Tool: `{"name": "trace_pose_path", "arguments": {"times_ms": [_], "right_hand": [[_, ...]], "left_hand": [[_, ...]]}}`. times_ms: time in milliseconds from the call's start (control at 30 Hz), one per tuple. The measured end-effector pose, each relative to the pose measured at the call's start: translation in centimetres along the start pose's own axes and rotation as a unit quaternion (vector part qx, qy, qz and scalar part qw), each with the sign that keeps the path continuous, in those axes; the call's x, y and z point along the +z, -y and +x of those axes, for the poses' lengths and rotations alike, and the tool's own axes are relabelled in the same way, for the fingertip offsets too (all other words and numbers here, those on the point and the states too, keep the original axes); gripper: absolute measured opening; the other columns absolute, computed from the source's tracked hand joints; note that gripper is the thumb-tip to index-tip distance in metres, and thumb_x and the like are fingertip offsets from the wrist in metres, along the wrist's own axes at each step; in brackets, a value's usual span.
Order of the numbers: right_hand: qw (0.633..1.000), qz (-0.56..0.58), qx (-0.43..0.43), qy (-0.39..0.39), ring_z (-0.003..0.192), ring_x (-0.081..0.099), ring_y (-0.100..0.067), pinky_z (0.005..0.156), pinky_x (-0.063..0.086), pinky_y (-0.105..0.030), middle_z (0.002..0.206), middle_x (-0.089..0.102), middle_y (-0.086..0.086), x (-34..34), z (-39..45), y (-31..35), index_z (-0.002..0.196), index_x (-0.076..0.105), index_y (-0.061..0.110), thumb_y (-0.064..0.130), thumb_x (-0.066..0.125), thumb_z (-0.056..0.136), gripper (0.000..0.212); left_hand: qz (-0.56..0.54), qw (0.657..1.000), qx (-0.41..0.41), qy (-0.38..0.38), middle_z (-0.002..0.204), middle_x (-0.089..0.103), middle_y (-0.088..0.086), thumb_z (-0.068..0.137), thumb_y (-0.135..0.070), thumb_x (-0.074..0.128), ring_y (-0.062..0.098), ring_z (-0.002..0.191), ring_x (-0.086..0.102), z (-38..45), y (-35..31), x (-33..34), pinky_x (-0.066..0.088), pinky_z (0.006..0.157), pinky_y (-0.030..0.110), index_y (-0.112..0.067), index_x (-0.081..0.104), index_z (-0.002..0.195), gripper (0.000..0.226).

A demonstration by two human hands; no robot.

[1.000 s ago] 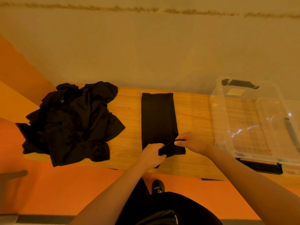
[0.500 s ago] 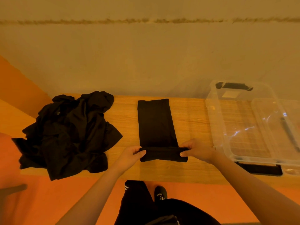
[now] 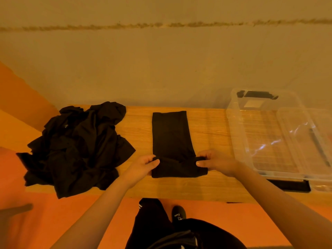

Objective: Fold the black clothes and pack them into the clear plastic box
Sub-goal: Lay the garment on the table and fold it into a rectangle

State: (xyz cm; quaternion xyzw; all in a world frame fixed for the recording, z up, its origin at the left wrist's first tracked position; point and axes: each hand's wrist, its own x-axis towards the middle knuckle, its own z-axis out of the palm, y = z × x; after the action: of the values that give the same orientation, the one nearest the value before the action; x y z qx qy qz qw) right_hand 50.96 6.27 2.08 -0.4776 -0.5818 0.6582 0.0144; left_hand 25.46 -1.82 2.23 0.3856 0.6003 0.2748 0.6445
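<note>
A black garment [image 3: 170, 135], folded into a long narrow strip, lies in the middle of the wooden table [image 3: 210, 126], running away from me. Its near end is turned over into a thick band. My left hand [image 3: 143, 165] pinches the left end of that band and my right hand [image 3: 213, 161] pinches the right end. A loose heap of black clothes [image 3: 77, 146] sits on the left part of the table. The clear plastic box [image 3: 269, 139] stands open on the right, with no clothes inside.
The box's clear lid [image 3: 309, 139] leans in or against the box's right side. A plain wall rises right behind the table. The floor in front is orange, and my dark trousers and one shoe [image 3: 178, 213] show below the table's front edge.
My hands moved apart from the garment's near middle to its two sides. The near end has been folded over and rolled a little farther up the strip.
</note>
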Motion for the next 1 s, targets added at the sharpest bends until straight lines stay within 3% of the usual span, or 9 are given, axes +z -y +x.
{"name": "trace_pose_path", "arguments": {"times_ms": [67,300,433,567,633,800,900,967,1000], "right_hand": [[0.999,-0.003,0.015,0.035,0.101,0.063,-0.018,0.089,0.051,-0.032,0.103,0.067,-0.006,0.2,-0.6,-0.3,0.103,0.064,0.012,0.013,0.058,0.089,0.015],[0.987,-0.059,0.057,0.141,0.086,0.06,0.0,0.074,0.045,-0.016,0.092,0.064,0.01,0.8,-0.8,-0.3,0.093,0.062,0.025,0.014,0.054,0.092,0.013],[0.999,-0.03,0.015,0.022,0.1,0.061,-0.016,0.09,0.048,-0.03,0.103,0.066,-0.003,0.3,1.5,-0.3,0.097,0.064,0.019,0.013,0.057,0.091,0.012],[0.995,-0.006,-0.014,-0.102,0.079,0.06,-0.004,0.063,0.045,-0.009,0.085,0.064,0.003,-0.3,4.3,0.8,0.085,0.062,0.02,0.012,0.056,0.091,0.012],[0.99,-0.013,-0.021,-0.137,0.073,0.056,-0.002,0.057,0.042,-0.007,0.08,0.06,0.004,-0.5,6.0,1.1,0.082,0.061,0.018,0.011,0.056,0.091,0.013],[0.979,-0.062,-0.004,-0.193,0.079,0.059,-0.013,0.066,0.044,-0.02,0.084,0.062,-0.001,-1.2,10.2,1.3,0.091,0.062,0.014,0.018,0.058,0.09,0.006],[0.97,-0.081,0.033,-0.226,0.08,0.06,-0.019,0.066,0.047,-0.029,0.082,0.062,-0.002,-1.6,12.4,0.7,0.088,0.062,0.013,0.024,0.059,0.09,0.011],[0.964,-0.082,0.049,-0.246,0.082,0.062,-0.021,0.068,0.049,-0.03,0.083,0.062,-0.001,-1.7,13.5,0.0,0.09,0.063,0.013,0.024,0.06,0.089,0.011],[0.961,-0.081,0.052,-0.258,0.083,0.062,-0.02,0.066,0.049,-0.028,0.084,0.062,-0.001,-1.6,13.9,-0.3,0.092,0.063,0.012,0.024,0.061,0.089,0.012]], "left_hand": [[0.008,0.999,-0.021,0.023,0.092,0.065,-0.002,0.097,-0.012,0.043,0.006,0.083,0.064,-0.9,0.6,0.3,0.052,0.076,0.021,-0.016,0.061,0.094,0.019],[0.049,0.994,-0.068,0.074,0.089,0.065,0.001,0.097,-0.016,0.045,0.009,0.082,0.064,-1.6,2.4,0.9,0.052,0.076,0.025,-0.015,0.061,0.091,0.016],[0.027,0.998,-0.036,-0.044,0.091,0.064,-0.003,0.097,-0.016,0.045,0.007,0.083,0.062,0.4,1.3,0.6,0.051,0.071,0.019,-0.023,0.06,0.09,0.017],[0.013,0.988,0.012,-0.151,0.093,0.067,-0.003,0.095,-0.016,0.05,0.01,0.088,0.064,3.8,0.7,-0.7,0.054,0.076,0.027,-0.029,0.061,0.088,0.018],[0.018,0.986,0.016,-0.167,0.093,0.067,0.0,0.094,-0.018,0.052,0.014,0.091,0.064,5.6,0.6,-1.3,0.055,0.08,0.033,-0.027,0.062,0.089,0.015],[0.033,0.984,0.011,-0.172,0.086,0.064,0.001,0.094,-0.019,0.052,0.021,0.091,0.062,9.9,0.2,-2.3,0.05,0.084,0.038,-0.026,0.061,0.083,0.016],[0.013,0.984,-0.002,-0.175,0.087,0.064,-0.002,0.094,-0.019,0.052,0.017,0.09,0.062,12.2,0.5,-2.8,0.051,0.08,0.027,-0.024,0.061,0.084,0.014],[0.017,0.98,-0.019,-0.196,0.077,0.059,-0.007,0.094,-0.018,0.053,0.009,0.077,0.058,13.4,0.8,-3.1,0.046,0.064,0.009,-0.019,0.059,0.082,0.013],[0.034,0.978,-0.025,-0.204,0.074,0.056,-0.008,0.093,-0.018,0.054,0.007,0.073,0.055,14.0,1.1,-3.2,0.043,0.058,0.008,-0.018,0.058,0.08,0.014]]}}
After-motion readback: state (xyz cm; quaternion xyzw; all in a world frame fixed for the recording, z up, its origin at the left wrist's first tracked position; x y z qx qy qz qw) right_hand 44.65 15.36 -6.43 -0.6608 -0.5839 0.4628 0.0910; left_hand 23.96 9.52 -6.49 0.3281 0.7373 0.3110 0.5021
